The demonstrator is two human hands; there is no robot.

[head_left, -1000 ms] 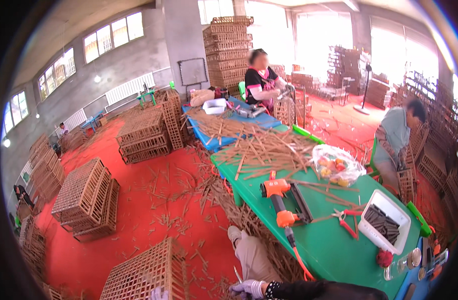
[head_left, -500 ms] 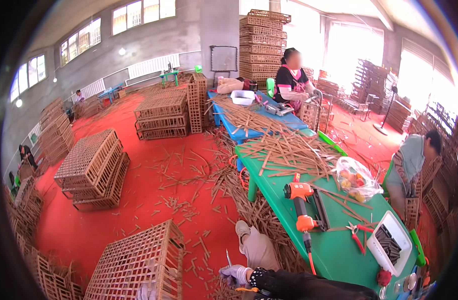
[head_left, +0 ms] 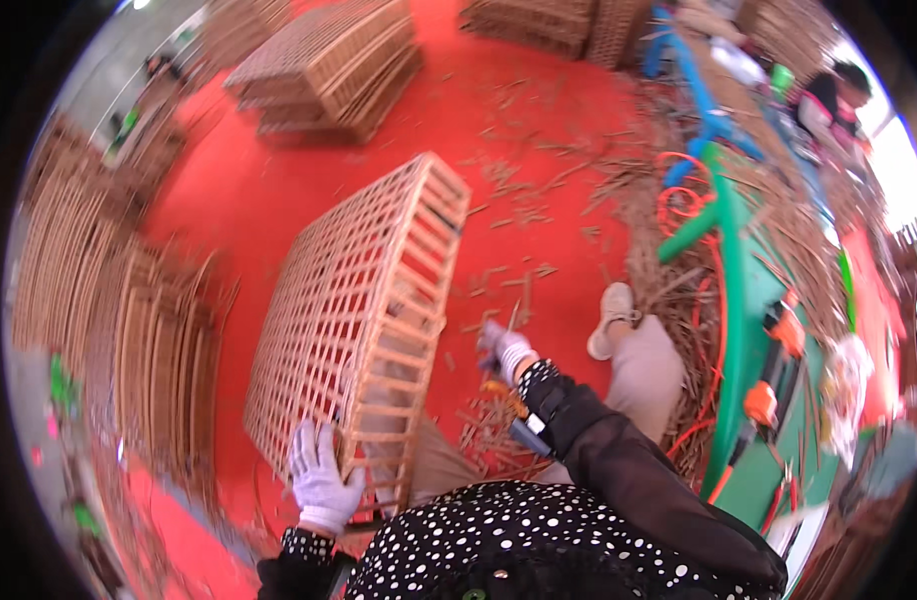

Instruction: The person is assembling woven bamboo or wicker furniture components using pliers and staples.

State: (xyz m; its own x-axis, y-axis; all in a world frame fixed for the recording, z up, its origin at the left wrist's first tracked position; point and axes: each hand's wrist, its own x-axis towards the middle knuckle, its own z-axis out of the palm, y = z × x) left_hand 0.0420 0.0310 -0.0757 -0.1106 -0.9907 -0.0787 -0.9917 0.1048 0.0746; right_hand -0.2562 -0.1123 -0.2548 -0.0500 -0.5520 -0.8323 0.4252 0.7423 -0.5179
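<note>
A lattice crate (head_left: 324,300) of brown woven strips stands tilted on the red floor in front of me. My left hand (head_left: 324,480), in a pale glove, rests on its near corner with fingers spread over the lattice. To the right of the crate, my right hand (head_left: 506,350), also gloved, is closed round an orange-handled tool (head_left: 494,386). A thin metal tip sticks up beyond that hand; the tool's exact kind is unclear. The right hand is apart from the crate. My legs show beneath the crate and beside the right arm.
On the right, a green table (head_left: 744,330) bears an orange-and-black nail gun (head_left: 769,365) with an orange hose. Cut strips (head_left: 519,190) litter the floor. Stacked crates (head_left: 164,370) stand at left, another stack (head_left: 329,75) farther off. A person (head_left: 829,115) sits at the upper right.
My view has swung down and left, bringing the crate and both hands toward the middle. The right hand still grips the orange-handled tool; the left hand now shows fully on the crate.
</note>
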